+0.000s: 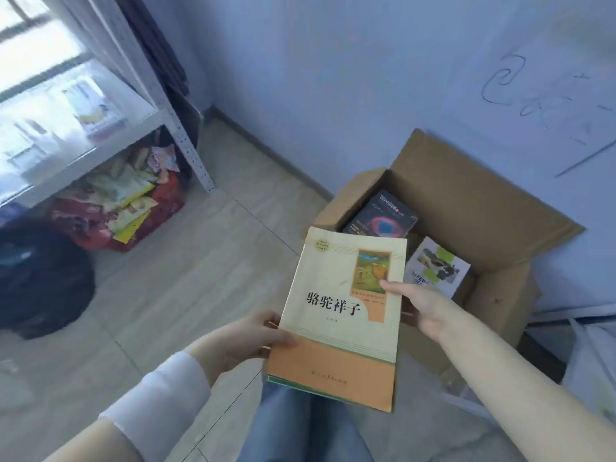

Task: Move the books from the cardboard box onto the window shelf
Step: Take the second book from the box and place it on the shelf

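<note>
The left grip and right grip each pinch the cream-and-orange paperback, thumbs on its cover, just beside the open cardboard box, well apart from the window shelf.

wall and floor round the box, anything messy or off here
Yes. Blue pen scribbles mark the wall behind the cardboard box. Under the shelf, a red bag overflows with loose packets. The cream book gripped by the left hand and right hand looks intact.

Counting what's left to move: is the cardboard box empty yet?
Not empty: the cardboard box is open, and a dark book and a white book lie inside. Beneath them, cannot tell.
</note>
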